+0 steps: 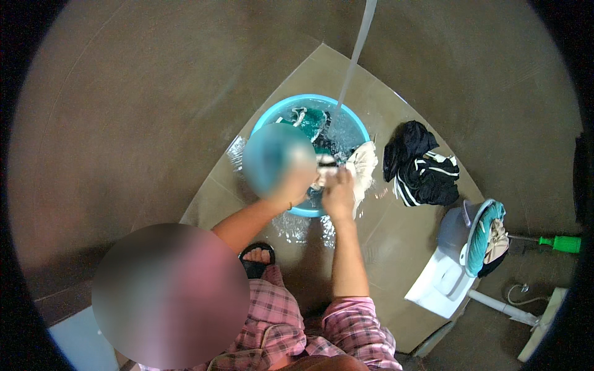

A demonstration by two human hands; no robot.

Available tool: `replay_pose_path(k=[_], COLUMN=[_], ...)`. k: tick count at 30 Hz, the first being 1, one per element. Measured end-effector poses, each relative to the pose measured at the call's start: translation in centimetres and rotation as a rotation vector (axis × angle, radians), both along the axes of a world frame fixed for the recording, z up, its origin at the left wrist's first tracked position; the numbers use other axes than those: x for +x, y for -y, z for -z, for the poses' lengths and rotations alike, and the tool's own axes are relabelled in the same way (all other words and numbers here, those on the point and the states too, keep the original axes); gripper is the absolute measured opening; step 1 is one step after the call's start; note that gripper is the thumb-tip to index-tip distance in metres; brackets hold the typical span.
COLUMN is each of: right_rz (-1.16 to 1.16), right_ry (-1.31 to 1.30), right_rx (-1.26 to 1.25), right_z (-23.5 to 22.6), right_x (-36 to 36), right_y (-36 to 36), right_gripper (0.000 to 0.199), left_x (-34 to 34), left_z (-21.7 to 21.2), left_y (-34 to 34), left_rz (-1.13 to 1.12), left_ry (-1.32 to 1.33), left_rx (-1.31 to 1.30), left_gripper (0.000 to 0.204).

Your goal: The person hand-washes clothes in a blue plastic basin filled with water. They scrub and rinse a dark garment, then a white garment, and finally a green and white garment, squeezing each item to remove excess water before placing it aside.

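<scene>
A round blue tub [307, 213] stands on the floor with water and wet clothes in it. A dark green garment with pale trim [314, 119] lies in its far part. My right hand [337, 193] is closed on a cream garment [362, 168], part of which hangs over the tub's right rim. My left hand [298, 183] reaches over the near left of the tub, beside the cream cloth. A round blur covers some of that hand, so its fingers cannot be made out. From above, a stream of water [356, 59] falls into the tub's far side.
Black clothes with white stripes [427, 170] lie on the tiles to the right. Beyond them a grey bucket [453, 226] holds teal and beige cloths, near a white basin-like fixture [440, 283] with a pipe. A green-handled tool [560, 243] sits at far right. Water wets the floor around the tub.
</scene>
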State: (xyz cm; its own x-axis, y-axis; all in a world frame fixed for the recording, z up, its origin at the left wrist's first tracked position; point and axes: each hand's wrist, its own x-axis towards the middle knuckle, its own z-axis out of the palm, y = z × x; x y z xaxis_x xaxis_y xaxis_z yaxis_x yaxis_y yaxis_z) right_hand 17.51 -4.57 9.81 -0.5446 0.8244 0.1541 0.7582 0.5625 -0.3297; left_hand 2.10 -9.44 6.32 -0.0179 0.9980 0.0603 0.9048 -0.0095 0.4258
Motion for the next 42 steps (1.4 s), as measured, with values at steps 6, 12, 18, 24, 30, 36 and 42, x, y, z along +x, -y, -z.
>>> replay_pose_path(k=[6,12,18,24,30,36,42], right_rz=[-0.052,0.527,0.482,0.906,0.236,-0.040,-0.019], right_ry=[-0.282,-0.881,-1.539,-1.239,-0.529,0.277,0.025], right_rx=[-0.605,-1.142,-1.399,-1.263,-0.972,-0.233,-0.406], right_z=[0.3,-2.2,-2.5,-3.5,-10.6,-5.4,-7.8], right_x=[-1.1,-2.4,-1.1,-0.8,2.3,2.8,4.2], right_y=[2.0,2.4,-1.0,1.0,-2.0,-1.0,-3.7], right_gripper=[0.034,0.062,0.037,0.030,0.052,0.075,0.024], left_x=[-7.6,-3.0,7.2,4.1,-5.0,-5.8,-5.9], left_z=[3.3,-0.7,-11.8,-6.2,-9.7,-10.1,-9.0], left_y=[-2.9,-1.6,3.0,-3.2,0.5,4.0,5.3], left_rz=[-0.229,-0.144,-0.070,-0.268,-0.277,-0.288,-0.313], left_ry=[0.165,0.874,0.823,0.621,0.431,0.649,1.171], left_rx=[-0.383,-0.280,0.170,0.204,0.409,0.322,0.164], left_gripper=[0.034,0.043,0.028,0.033,0.028,0.018,0.018])
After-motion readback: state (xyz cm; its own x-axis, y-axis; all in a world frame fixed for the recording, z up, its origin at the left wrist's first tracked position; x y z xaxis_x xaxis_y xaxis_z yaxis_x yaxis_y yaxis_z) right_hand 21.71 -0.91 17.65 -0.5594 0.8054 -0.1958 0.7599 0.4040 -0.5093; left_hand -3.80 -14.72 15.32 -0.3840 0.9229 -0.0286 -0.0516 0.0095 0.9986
